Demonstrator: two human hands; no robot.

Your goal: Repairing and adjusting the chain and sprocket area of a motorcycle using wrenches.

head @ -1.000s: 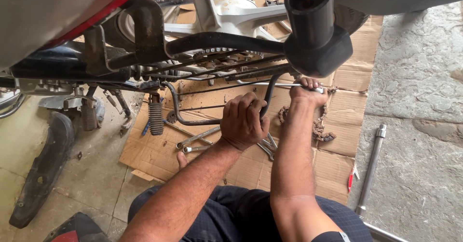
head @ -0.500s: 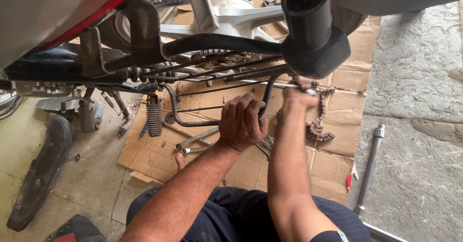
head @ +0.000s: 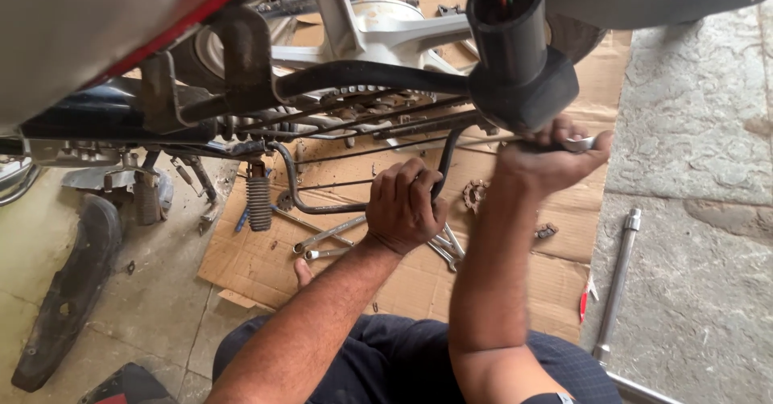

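I look down under a motorcycle. My left hand (head: 407, 207) is closed around a black bent steel bar (head: 322, 207) that curves beneath the frame. My right hand (head: 551, 158) is higher and to the right, just below a black cylindrical part (head: 515, 66), and grips a shiny metal tool (head: 581, 142) whose tip sticks out past the fingers. The silver rear wheel (head: 378, 34) and a chain sprocket (head: 366, 96) sit above both hands.
Flattened cardboard (head: 322, 275) covers the ground, with several wrenches (head: 330, 235), a small sprocket (head: 475, 195) and a nut (head: 546, 231) on it. A coil spring (head: 259, 203) hangs at left. A long socket bar (head: 616, 283) lies on stone at right, a black mudguard (head: 68, 291) at left.
My right hand has shifted a little to the right and the shiny tool tip now shows beyond its fingers. My left hand keeps its hold on the bent bar.
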